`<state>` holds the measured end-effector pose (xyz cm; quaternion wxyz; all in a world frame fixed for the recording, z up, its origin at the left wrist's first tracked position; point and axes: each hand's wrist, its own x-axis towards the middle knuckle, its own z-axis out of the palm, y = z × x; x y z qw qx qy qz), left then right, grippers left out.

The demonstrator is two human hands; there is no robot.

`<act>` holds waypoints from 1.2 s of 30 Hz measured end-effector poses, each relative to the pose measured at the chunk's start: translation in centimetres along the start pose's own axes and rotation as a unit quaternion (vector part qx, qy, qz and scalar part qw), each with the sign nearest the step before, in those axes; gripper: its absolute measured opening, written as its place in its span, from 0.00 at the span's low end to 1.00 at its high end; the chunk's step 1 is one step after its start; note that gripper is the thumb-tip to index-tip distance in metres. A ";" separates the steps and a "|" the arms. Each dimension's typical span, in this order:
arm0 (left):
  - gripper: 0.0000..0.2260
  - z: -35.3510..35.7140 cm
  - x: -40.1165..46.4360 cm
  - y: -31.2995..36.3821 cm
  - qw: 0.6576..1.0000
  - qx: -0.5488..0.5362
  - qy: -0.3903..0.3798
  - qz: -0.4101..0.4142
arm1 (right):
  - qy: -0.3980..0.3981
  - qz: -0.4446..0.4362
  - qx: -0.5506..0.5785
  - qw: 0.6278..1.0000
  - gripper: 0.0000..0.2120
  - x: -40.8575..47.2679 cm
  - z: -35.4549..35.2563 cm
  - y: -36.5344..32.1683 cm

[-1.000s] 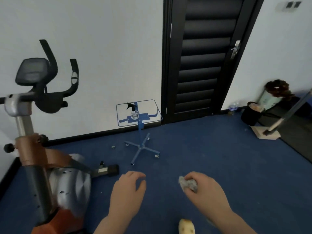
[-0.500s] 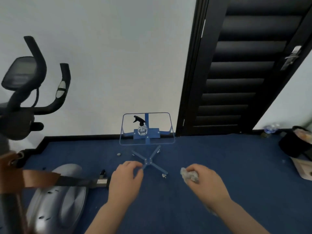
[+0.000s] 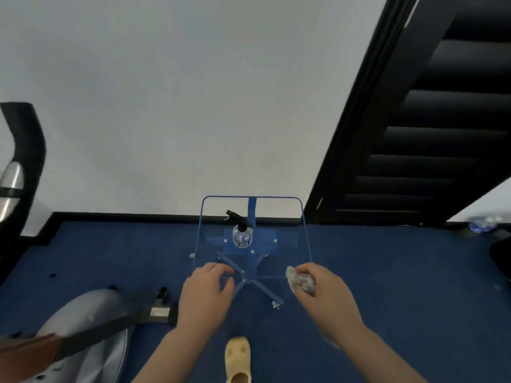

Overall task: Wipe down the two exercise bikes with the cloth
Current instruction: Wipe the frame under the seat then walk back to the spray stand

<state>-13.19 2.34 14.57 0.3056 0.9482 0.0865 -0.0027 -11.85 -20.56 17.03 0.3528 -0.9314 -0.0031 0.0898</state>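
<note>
An exercise bike (image 3: 91,324) fills the lower left, with its silver flywheel cover and brown frame; its black handlebar (image 3: 25,161) rises at the left edge. My right hand (image 3: 323,294) is shut on a crumpled grey cloth (image 3: 300,281). My left hand (image 3: 207,294) hovers beside it with fingers loosely curled and nothing in it. Both hands are just in front of a small clear-topped blue stand (image 3: 251,230) that carries a clear spray bottle (image 3: 241,233) with a black trigger head. Only one bike is in view.
Blue carpet covers the floor, and a white wall with black skirting stands ahead. A black louvred door (image 3: 431,134) is at the right. The stand's blue star base (image 3: 249,280) lies under my hands. A yellow shoe (image 3: 237,357) shows at the bottom.
The view has closed in on the blue stand, which now sits right under my hands. The bike has slid toward the left edge. My right hand still grips the cloth.
</note>
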 end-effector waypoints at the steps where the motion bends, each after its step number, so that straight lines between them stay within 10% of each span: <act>1: 0.09 0.1 1.7 -0.4 1.000 0.011 -0.011 0.002 | -0.002 0.005 -0.001 1.000 0.09 1.8 0.6 -0.1; 19: 0.09 8.8 14.2 -6.2 0.989 -0.039 -0.091 -0.114 | -0.063 0.035 -0.010 0.997 0.13 26.8 15.8 7.0; 36: 0.09 7.1 15.3 -7.8 0.988 -0.065 -0.067 -0.126 | -0.142 -0.003 -0.176 0.974 0.37 26.0 17.9 7.8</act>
